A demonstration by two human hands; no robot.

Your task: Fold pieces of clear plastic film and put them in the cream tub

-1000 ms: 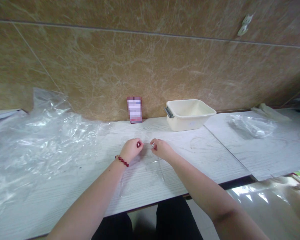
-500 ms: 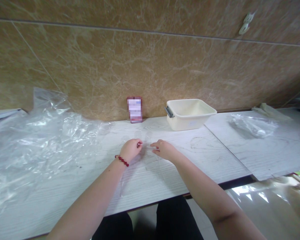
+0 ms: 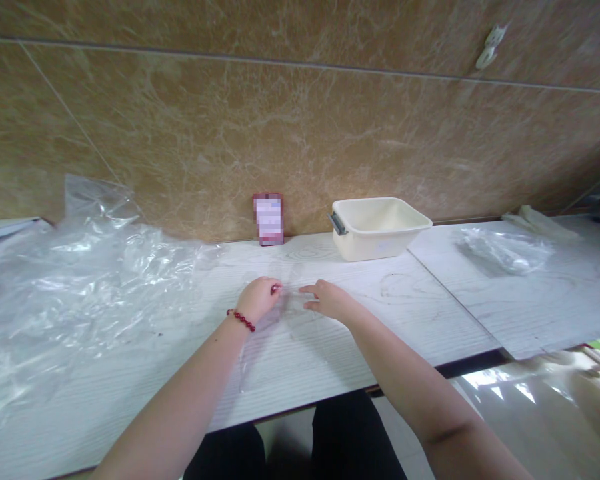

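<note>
A thin clear plastic bag [image 3: 300, 323] lies on the white wood-grain table in front of me, its edges hard to make out. My left hand [image 3: 263, 299], with a red bead bracelet [image 3: 241, 319] at the wrist, is closed at the bag's far part and pinches the clear film. Something small and dark red shows at its fingertips; I cannot tell what it is. My right hand [image 3: 330, 300] is close by on the right, index finger and thumb apart, fingertips at or just over the film.
A cream plastic bin [image 3: 380, 240] with a grey handle stands against the marbled wall. Left of it leans a small red-framed card [image 3: 269, 220]. Crumpled clear plastic [image 3: 95, 287] covers the table's left side. More clear plastic bags [image 3: 507, 252] lie at the right, past a table seam.
My left hand has shifted very slightly left, widening the gap between the hands a little. The right hand stays almost in place, its fingers slightly more spread.
</note>
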